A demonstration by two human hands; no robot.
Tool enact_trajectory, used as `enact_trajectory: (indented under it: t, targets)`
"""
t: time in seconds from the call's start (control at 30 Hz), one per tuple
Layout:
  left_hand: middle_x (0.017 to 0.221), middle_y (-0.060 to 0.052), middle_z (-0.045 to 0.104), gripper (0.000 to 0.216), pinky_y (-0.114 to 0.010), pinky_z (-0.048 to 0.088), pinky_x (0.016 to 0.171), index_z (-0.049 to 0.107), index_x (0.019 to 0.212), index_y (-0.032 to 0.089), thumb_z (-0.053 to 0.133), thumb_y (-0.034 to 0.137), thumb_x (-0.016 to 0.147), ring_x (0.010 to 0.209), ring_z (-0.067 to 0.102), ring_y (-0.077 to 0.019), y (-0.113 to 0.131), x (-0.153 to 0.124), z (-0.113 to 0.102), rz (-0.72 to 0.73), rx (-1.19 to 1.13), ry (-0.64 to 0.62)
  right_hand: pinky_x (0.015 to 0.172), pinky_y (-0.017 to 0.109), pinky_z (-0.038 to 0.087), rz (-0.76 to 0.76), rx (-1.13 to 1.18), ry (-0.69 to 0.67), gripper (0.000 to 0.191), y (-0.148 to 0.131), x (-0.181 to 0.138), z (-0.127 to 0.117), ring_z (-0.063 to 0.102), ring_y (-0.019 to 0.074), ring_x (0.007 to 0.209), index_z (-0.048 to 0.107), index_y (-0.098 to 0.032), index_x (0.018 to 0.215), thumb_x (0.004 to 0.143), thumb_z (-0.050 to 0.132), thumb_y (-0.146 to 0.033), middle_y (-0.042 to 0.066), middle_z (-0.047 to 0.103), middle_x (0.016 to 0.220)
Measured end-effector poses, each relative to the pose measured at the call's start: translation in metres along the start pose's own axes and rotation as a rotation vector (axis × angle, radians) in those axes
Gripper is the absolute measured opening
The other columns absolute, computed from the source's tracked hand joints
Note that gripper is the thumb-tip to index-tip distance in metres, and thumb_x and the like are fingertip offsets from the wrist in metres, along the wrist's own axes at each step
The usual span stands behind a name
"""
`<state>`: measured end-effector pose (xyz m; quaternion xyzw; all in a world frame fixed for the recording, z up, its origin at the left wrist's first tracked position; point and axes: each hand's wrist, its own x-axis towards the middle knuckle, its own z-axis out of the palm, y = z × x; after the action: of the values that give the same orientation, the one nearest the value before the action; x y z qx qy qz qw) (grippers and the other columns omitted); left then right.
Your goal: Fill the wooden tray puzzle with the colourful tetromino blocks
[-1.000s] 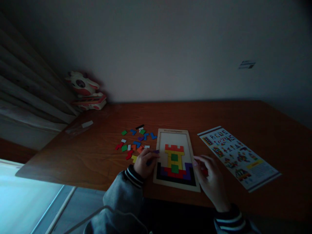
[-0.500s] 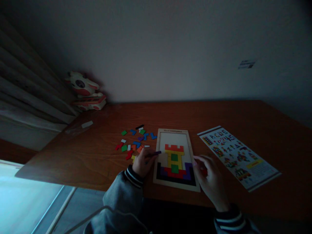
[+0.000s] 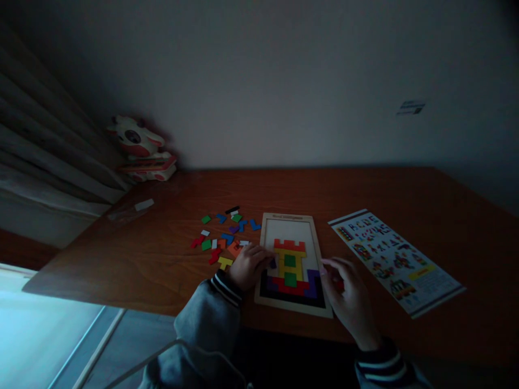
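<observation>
My left hand [image 3: 249, 265] reaches over the left side of a wooden puzzle board [image 3: 271, 218], its fingers closed on a small dark purple puzzle piece [image 3: 273, 263]. Inside the frame, red, yellow, green, purple and black pieces form a castle-like shape [image 3: 290, 267]. The piece in my fingers is just left of the yellow part. My right hand [image 3: 346, 289] is at the board's right rim, thumb and forefinger closed against it and the other fingers curled. A bit of red shows between those fingers; what it belongs to is unclear.
Several loose coloured pieces [image 3: 227, 239] lie scattered left of the board. A printed pattern sheet [image 3: 397, 262] lies on the wooden table [image 3: 162, 259] to the right. At the back left stands a cow-like toy [image 3: 141, 148] near the curtain. A cable [image 3: 178, 342] crosses my left sleeve.
My left hand has moved right, bringing the dark purple piece over the board and turning it more upright. A yellow piece beside that hand is now uncovered. My right hand has stayed put.
</observation>
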<state>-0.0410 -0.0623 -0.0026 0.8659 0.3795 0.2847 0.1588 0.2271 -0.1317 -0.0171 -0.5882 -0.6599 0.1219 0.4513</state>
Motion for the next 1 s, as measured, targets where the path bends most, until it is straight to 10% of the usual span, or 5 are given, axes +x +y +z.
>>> enact_trajectory:
  t: [0.3,0.7,1.0]
  targets:
    - [0.109,-0.01,0.072,0.033,-0.038,0.052,0.087,0.063,0.123,0.018,0.045,0.015,0.096,0.1,0.065,-0.0218,0.012,-0.014,-0.006,0.142,0.067,0.042,0.074,0.036,0.056,0.007,-0.009,-0.006,0.019,-0.003,0.002,0.0,0.061,0.0209,0.09,0.061,-0.023,0.109,0.095,0.055,-0.034,0.009,0.06,0.106]
    - [0.11,-0.009,0.075,0.036,-0.042,0.053,0.087,0.066,0.118,0.02,0.064,0.042,0.09,0.101,0.069,-0.0252,0.023,-0.032,-0.013,0.28,0.211,0.029,0.074,0.037,0.055,-0.009,0.01,-0.01,0.02,-0.005,0.003,-0.002,0.061,0.0216,0.089,0.062,-0.022,0.109,0.095,0.054,-0.034,0.009,0.06,0.105]
    - [0.108,-0.009,0.074,0.037,-0.04,0.055,0.088,0.066,0.121,0.022,0.07,0.035,0.087,0.099,0.068,-0.0242,-0.007,-0.07,-0.048,0.082,0.306,0.172,0.075,0.038,0.055,-0.015,0.0,-0.008,0.021,0.002,0.001,-0.001,0.062,0.022,0.089,0.061,-0.022,0.111,0.095,0.055,-0.035,0.009,0.061,0.105]
